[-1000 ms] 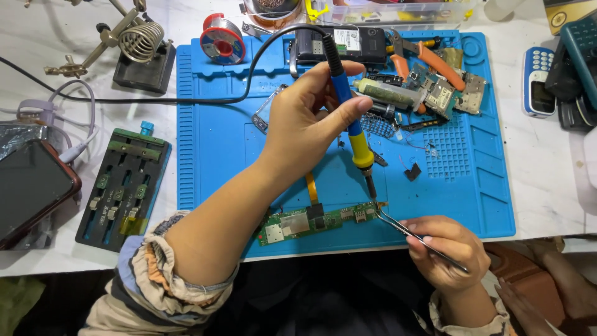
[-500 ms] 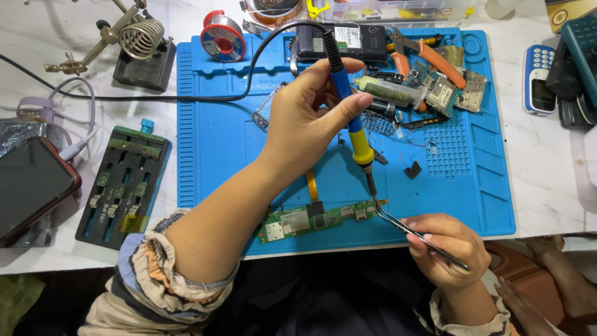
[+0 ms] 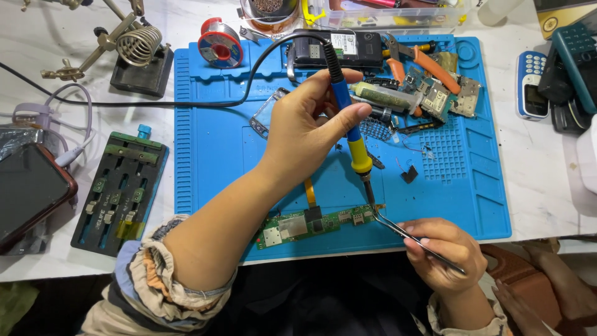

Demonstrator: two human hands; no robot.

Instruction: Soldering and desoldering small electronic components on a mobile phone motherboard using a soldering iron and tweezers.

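My left hand (image 3: 308, 124) grips a blue and yellow soldering iron (image 3: 349, 134) like a pen, its tip down at the right end of a long green circuit board (image 3: 314, 225). The board lies on the blue work mat (image 3: 211, 155) near its front edge. My right hand (image 3: 444, 252) holds thin metal tweezers (image 3: 404, 231), whose points touch the board's right end beside the iron's tip. The iron's black cable (image 3: 186, 102) runs off to the left across the mat.
A board holder jig (image 3: 118, 190) and a dark phone (image 3: 28, 190) lie left of the mat. An iron stand (image 3: 134, 53) and a solder spool (image 3: 219, 46) sit at the back. Orange pliers (image 3: 423, 59), phone parts and small boards crowd the mat's far right; keypad phones (image 3: 533, 84) lie beyond.
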